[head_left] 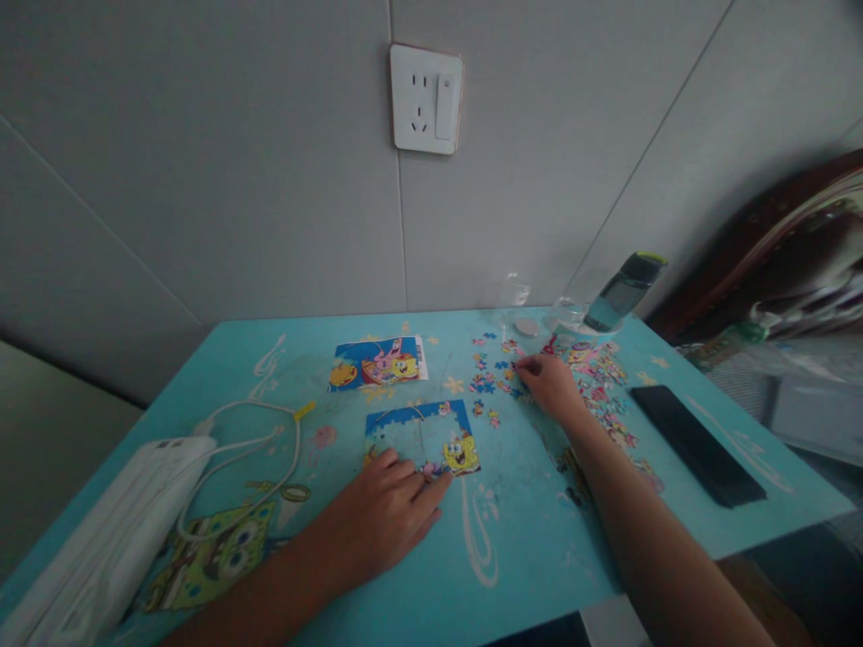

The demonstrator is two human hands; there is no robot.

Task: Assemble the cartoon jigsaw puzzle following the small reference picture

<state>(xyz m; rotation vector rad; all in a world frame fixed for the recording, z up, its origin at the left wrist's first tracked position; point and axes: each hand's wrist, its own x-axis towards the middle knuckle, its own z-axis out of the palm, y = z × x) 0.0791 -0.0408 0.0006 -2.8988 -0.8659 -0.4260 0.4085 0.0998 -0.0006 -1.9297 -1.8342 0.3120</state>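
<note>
A partly assembled jigsaw puzzle [465,422] lies on the table, its blue border framing a bare middle and a yellow cartoon figure at lower right. My left hand [397,503] rests at its lower edge, index finger stretched out and touching the edge, the other fingers bent. My right hand [551,388] is among the loose pieces, thumb and fingertips pinched on what looks like a small puzzle piece, mostly hidden. Blue and pink puzzle pieces [482,385] lie left of it, and a colourful pile of pieces [610,404] spreads to its right. Behind the puzzle lies a picture card [378,364].
A white power strip [114,539] with a looped white cable [297,449] occupies the left side. A black flat case [698,445] lies on the right. A water bottle [624,292] and a clear cup [516,292] stand near the wall, beside a round lid [527,327].
</note>
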